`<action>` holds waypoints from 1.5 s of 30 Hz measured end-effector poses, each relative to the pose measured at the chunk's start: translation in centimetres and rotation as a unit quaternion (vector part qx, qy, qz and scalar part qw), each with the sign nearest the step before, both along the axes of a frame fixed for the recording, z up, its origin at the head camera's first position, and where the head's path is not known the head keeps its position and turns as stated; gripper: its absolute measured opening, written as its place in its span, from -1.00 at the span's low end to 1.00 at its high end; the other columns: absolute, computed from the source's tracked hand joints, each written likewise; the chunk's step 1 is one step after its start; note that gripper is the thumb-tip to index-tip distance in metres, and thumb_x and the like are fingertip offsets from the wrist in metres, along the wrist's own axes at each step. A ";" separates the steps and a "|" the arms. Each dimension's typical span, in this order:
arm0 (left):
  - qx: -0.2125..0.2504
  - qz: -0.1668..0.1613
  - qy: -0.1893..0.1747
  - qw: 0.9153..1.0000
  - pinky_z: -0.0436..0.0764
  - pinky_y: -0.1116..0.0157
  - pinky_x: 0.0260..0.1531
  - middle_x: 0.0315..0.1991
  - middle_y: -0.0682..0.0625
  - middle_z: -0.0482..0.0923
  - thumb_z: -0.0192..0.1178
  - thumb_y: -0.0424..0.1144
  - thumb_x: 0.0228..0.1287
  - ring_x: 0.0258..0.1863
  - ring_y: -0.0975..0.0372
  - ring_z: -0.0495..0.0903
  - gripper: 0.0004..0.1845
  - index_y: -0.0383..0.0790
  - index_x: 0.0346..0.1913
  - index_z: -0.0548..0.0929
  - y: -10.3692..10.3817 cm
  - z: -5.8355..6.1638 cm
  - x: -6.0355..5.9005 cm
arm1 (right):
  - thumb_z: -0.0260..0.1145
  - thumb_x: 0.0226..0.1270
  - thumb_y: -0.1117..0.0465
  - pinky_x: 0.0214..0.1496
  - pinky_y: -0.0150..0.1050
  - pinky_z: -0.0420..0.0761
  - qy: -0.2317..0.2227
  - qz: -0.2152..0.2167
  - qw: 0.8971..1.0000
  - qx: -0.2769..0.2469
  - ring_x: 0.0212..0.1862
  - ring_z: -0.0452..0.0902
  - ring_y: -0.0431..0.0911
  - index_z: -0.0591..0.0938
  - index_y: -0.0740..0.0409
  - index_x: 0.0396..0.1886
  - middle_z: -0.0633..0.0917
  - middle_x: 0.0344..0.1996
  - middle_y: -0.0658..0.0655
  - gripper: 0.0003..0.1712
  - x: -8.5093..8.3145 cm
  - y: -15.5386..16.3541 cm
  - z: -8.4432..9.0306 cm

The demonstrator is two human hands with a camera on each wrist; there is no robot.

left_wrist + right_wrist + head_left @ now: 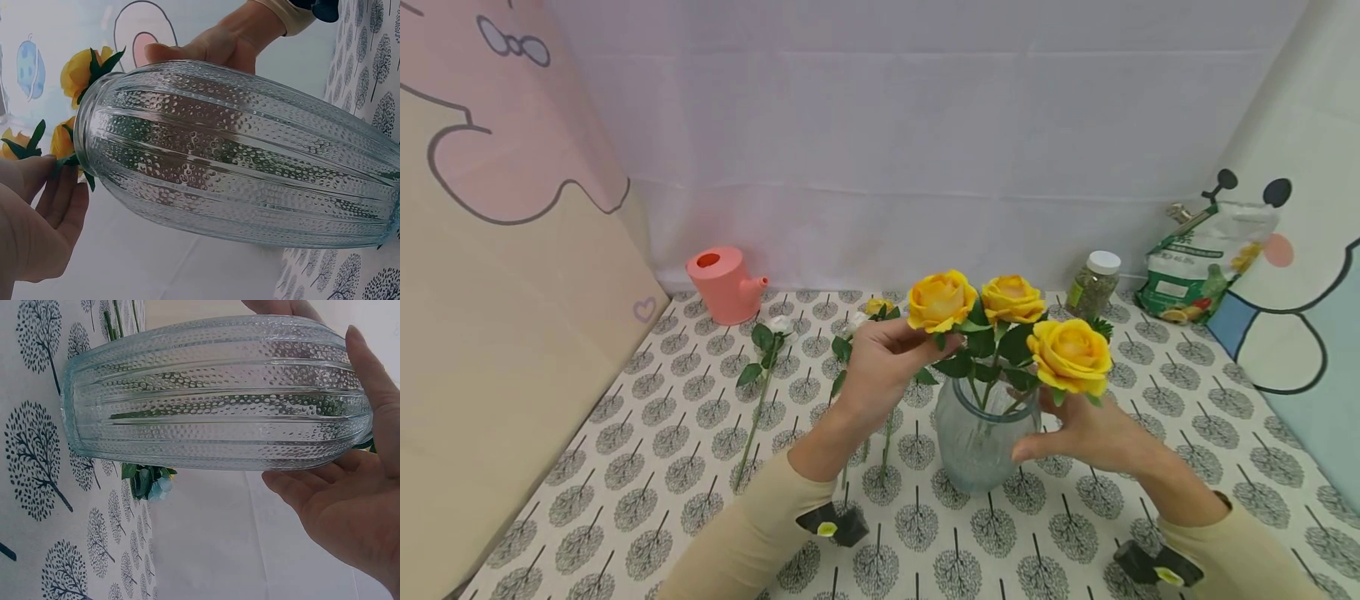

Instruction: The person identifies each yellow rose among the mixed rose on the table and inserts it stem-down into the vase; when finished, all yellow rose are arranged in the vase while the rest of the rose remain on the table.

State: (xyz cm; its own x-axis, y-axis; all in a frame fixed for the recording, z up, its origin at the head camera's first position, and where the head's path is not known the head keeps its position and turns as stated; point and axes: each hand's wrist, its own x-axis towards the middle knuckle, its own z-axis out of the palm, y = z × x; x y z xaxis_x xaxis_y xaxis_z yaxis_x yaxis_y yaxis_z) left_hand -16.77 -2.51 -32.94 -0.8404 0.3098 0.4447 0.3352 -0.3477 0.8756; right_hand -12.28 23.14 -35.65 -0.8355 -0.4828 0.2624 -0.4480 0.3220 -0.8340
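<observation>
A ribbed, dimpled clear glass vase (983,454) stands upright on the table with three yellow roses in it. My left hand (887,362) is at the left of the rim, thumb and fingers pinching the green just under the left yellow rose (942,302). In the left wrist view, those fingertips (70,169) sit beside the vase mouth. My right hand (1086,429) holds the vase's right side, thumb toward the front and fingers behind. The right wrist view has the thumb (369,359) against the glass. Stems show dimly through the vase.
A white rose (771,342) lies left on the tree-print tablecloth (700,450). More flowers, among them a yellow rose (878,307), lie behind my left arm. At the back stand a pink watering can (724,287), a white-capped jar (1093,287) and a green-white bag (1198,267).
</observation>
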 end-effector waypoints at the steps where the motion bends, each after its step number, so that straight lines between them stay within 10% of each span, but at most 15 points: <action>1: -0.007 0.002 0.000 1.000 0.64 0.06 0.07 -0.03 -0.24 0.70 0.34 -0.50 0.25 -0.11 0.16 0.73 -0.65 -0.54 0.08 0.63 0.1 -0.1 0.0 | 0.65 -0.10 0.38 0.14 0.23 0.50 0.000 0.001 1.000 -0.001 0.39 0.09 0.52 -0.07 0.29 0.56 0.14 0.42 0.47 0.36 0.0 0.0 0.0; 30: -0.056 0.049 -0.025 0.997 0.69 0.15 -0.02 -0.21 -0.17 0.75 0.37 -0.49 0.20 -0.14 0.13 0.72 -0.85 -0.52 -0.20 0.73 1.1 -1.2 0.0 | 0.73 -0.26 0.29 0.00 0.17 0.66 0.048 -0.043 0.997 0.053 0.11 0.50 0.34 0.25 0.38 0.40 0.44 0.18 0.38 0.20 0.1 0.2 -0.1; 39: -0.003 0.135 0.009 0.991 0.73 0.30 -0.25 -0.28 -0.12 0.74 0.36 -0.51 0.21 -0.39 0.22 0.68 -0.84 -0.53 -0.16 0.71 -0.1 -0.3 -1.0 | 0.72 -0.25 0.30 0.00 0.25 0.64 0.045 -0.041 0.997 0.049 0.09 0.51 0.37 0.23 0.40 0.41 0.43 0.18 0.41 0.20 0.1 0.3 -0.2; 45: -0.015 0.217 0.045 0.975 0.69 0.35 -0.30 -0.30 -0.11 0.75 0.41 -0.42 0.20 -0.36 0.14 0.68 -0.82 -0.47 -0.17 0.74 -1.7 -0.4 -3.2 | 0.74 -0.28 0.28 -0.03 -0.05 0.70 0.065 -0.042 0.995 0.058 0.06 0.53 0.28 0.27 0.39 0.37 0.44 0.14 0.36 0.18 0.0 0.2 -0.2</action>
